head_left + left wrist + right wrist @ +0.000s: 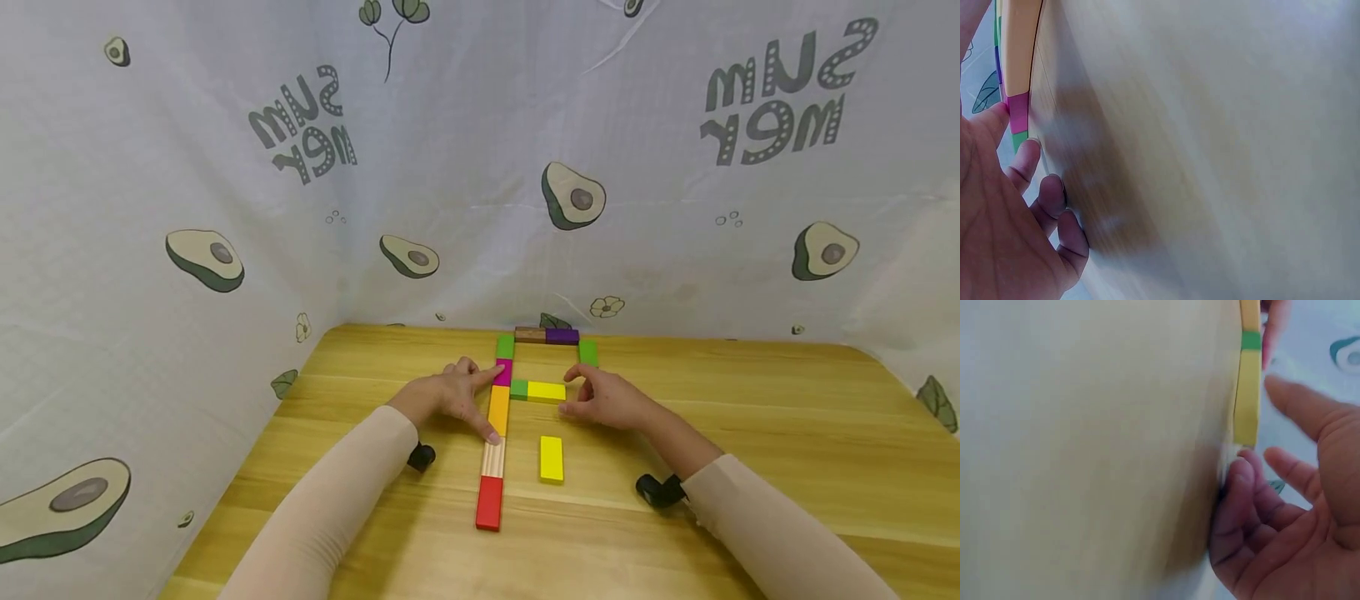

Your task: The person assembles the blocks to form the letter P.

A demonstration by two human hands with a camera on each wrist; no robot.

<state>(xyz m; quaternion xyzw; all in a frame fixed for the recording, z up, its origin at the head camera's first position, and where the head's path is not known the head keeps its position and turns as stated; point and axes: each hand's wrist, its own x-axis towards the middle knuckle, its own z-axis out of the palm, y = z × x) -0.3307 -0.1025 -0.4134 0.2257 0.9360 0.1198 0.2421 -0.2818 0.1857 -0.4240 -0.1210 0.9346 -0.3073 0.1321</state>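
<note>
My left hand (453, 393) lies along a column of flat blocks, its index fingertip on the magenta block (504, 377) and its thumb at the joint of the orange block (498, 408) and the pale striped block (493, 462). A red block (489, 503) ends the column nearest me. From the column's right side extends a small green block (519, 389), then a yellow block (547, 392). Beside that yellow block's free end is my right hand (611, 402), thumb and index finger apart; the right wrist view shows fingertips by its end, possibly touching.
Farther back, a green block (506, 347), a brown block (530, 335), a purple block (562, 336) and another green block (588, 352) form a frame's top and corners. A separate yellow block (551, 460) lies nearer me. Printed cloth (480, 250) hangs behind the wooden table (750, 467).
</note>
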